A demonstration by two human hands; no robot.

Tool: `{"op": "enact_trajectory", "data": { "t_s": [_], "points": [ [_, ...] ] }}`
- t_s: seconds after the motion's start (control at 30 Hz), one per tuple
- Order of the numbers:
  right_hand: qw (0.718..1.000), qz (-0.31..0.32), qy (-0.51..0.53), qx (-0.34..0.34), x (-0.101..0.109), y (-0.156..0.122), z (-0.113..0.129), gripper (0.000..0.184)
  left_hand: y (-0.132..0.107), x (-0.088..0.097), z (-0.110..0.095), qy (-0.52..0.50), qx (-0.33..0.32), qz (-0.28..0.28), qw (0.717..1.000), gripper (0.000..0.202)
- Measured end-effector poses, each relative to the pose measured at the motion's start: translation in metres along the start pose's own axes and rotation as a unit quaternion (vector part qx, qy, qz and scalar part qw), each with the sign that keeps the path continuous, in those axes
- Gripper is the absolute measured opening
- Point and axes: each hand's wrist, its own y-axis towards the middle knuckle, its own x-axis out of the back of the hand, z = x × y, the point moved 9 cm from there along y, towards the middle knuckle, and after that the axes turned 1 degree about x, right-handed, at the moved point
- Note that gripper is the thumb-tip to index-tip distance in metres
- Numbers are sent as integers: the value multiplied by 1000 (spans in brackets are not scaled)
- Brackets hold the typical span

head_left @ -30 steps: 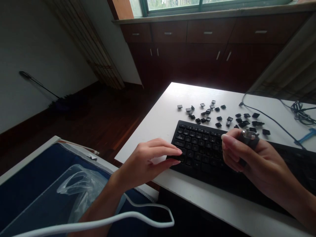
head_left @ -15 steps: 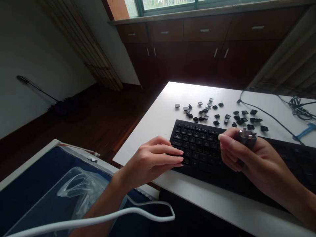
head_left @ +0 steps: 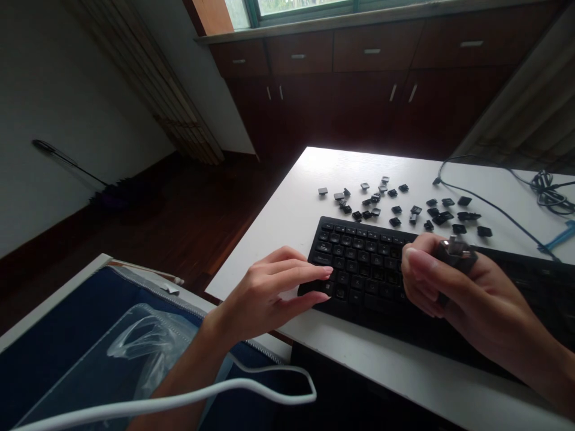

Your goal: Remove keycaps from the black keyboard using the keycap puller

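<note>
A black keyboard (head_left: 372, 299) lies along the near side of the white table, with some key positions bare of caps. My left hand (head_left: 274, 281) rests at its left end, fingers stretched over the lower left keys and the thumb apart from them. Over the middle of the keyboard, my right hand (head_left: 444, 278) is closed around a small dark grey tool with shiny metal ends (head_left: 456, 248); its exact kind is hard to make out, and the palm hides much of it. Behind the keyboard, several loose black keycaps (head_left: 415, 210) are scattered, some upside down.
A black cable (head_left: 494, 206) runs across the table's right side to a coiled bundle (head_left: 545, 191). A light blue object (head_left: 561, 234) lies at the right edge. Below left are a blue bag (head_left: 63, 323) with clear plastic and a white cord (head_left: 179, 404).
My left thumb has parted from the fingers, leaving a gap over the keys. My right hand has shifted slightly to the right and down, still holding the grey tool.
</note>
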Motion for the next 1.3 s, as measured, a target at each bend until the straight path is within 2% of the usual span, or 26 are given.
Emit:
{"op": "enact_trajectory", "data": {
  "t_s": [0.2, 0.3, 0.4, 0.47, 0.6, 0.7, 0.87, 1.0, 1.13, 1.3],
  "points": [
    [994, 15, 110, 18, -17, 6, 14, 47, -1, 3, 3, -30, 15, 2, 999, 53],
    [992, 0, 119, 38, -30, 14, 24, 51, -2, 6, 5, -43, 40, -4, 998, 42],
    [989, -23, 138, 58, -43, 21, 34, 37, -5, 10, 12, -58, 88, -23, 994, 33],
    [984, -13, 167, 61, -56, 26, 42, 32, -7, 11, 20, -68, 132, -40, 988, 30],
    [976, 6, 209, 66, -75, 35, 53, 53, -12, 14, 38, -113, 210, -86, 967, 22],
    [979, 8, 185, 80, -86, 39, 50, 54, -14, 15, 46, -154, 231, -115, 954, 20],
    [992, 27, 49, 111, -99, 34, 40, 51, -16, 15, 51, -184, 244, -126, 944, 20],
    [990, 14, 46, 136, -100, 33, 38, 54, -17, 15, 52, -200, 242, -130, 940, 19],
    [992, 58, -7, 109, -111, 38, 29, 50, -17, 14, 53, -199, 246, -124, 940, 19],
    [991, 34, 87, 100, -103, 36, 54, 55, -16, 15, 50, -182, 239, -109, 948, 19]
  ]
}}
